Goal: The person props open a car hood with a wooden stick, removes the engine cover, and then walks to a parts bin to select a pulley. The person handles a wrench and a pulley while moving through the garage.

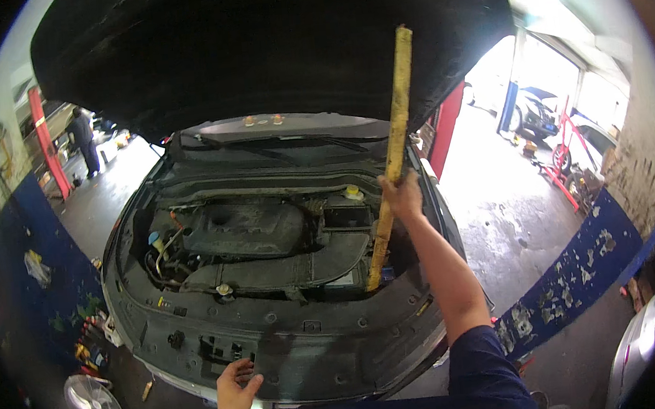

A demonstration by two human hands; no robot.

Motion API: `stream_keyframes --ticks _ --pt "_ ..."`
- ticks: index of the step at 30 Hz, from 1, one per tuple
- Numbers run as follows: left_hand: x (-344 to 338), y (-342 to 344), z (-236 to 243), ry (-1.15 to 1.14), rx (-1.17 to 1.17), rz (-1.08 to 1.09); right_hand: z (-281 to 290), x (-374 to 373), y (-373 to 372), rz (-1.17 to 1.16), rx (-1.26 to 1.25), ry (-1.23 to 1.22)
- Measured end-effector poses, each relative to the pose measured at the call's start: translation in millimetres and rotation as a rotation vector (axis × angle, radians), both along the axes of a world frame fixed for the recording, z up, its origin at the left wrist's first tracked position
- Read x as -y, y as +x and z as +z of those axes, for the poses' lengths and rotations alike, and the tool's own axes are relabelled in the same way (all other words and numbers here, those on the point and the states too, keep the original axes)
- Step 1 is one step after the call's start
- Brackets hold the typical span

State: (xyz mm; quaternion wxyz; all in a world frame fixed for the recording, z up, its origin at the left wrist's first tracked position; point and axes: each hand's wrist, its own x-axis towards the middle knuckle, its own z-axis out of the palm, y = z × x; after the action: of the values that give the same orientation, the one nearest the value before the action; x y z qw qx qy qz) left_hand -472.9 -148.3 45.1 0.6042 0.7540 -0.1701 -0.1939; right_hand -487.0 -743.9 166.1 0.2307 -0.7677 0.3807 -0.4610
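Note:
My right hand (404, 196) is wrapped round a long yellow stick (401, 95), which looks like worn wood. The stick stands nearly upright and leans slightly. Its lower end is down at the front right of the engine bay, and its upper end lies in front of the dark underside of the raised hood (270, 55). Whether that end touches the hood I cannot tell. My left hand (238, 387) hangs over the front edge of the car, fingers loosely bent and thumb apart, holding nothing. Close to it is the hood latch opening (223, 349) in the black front panel (301, 353).
A black engine cover (249, 230) and a yellow cap (353, 192) show in the bay. Red lift posts (47, 142) flank the car. A fan (95, 406) stands at lower left. Far left, a person (84, 141) stands; a red engine hoist (560, 178) is at right.

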Motion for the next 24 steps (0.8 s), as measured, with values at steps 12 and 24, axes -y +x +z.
stream_keyframes --ticks 12,24 --pt "-56.1 1.8 9.7 0.115 0.161 0.062 -104.9 -152.9 -81.8 0.564 0.156 0.124" --pt "-88.4 199.9 3.2 0.044 0.173 -0.054 -167.6 -329.0 17.7 0.705 -0.352 0.556"
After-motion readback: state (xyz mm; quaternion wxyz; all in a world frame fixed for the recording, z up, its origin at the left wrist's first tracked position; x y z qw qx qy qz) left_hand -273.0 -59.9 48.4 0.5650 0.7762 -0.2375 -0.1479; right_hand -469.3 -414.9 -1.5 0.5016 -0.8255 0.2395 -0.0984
